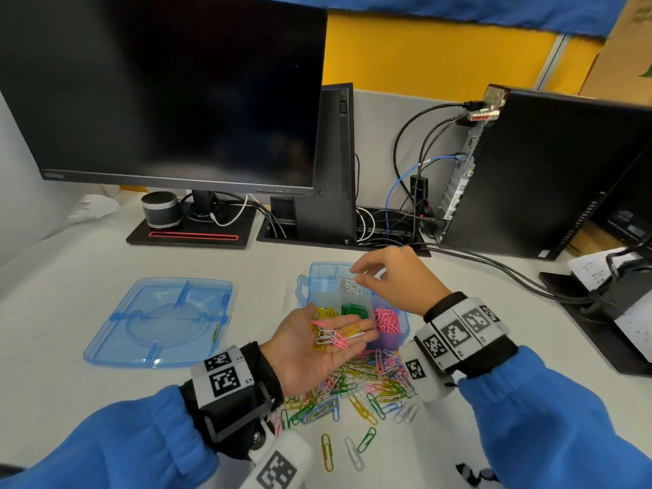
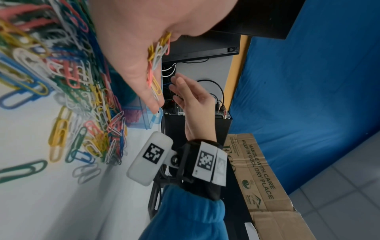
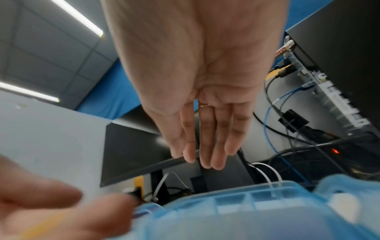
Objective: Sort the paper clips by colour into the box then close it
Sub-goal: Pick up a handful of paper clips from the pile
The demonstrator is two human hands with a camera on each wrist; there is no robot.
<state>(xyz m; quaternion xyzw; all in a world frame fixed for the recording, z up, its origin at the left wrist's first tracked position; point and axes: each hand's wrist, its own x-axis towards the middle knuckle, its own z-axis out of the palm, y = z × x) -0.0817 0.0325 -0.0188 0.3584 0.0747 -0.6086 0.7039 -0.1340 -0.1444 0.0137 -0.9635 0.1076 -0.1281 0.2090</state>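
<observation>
My left hand (image 1: 338, 324) lies palm up over the near edge of the blue compartment box (image 1: 319, 268), with several pink, white and yellow clips (image 1: 333, 337) resting on its flat palm. My right hand (image 1: 357, 274) hovers over the white-clip compartment (image 1: 349, 285) with loose, nearly straight fingers; the right wrist view shows its fingers (image 3: 203, 146) holding nothing. The yellow (image 1: 326, 312), green (image 1: 354, 309) and pink (image 1: 386, 319) compartments hold sorted clips. A mixed pile of clips (image 1: 363, 386) lies on the desk in front of the box. The detached blue lid (image 1: 158, 321) lies to the left.
A dark monitor (image 1: 169, 93) with a small speaker (image 1: 160, 210) on its base stands at the back. A black PC tower (image 1: 547, 171) with cables (image 1: 494, 270) stands to the right. A few stray clips (image 1: 349, 450) lie near the front edge.
</observation>
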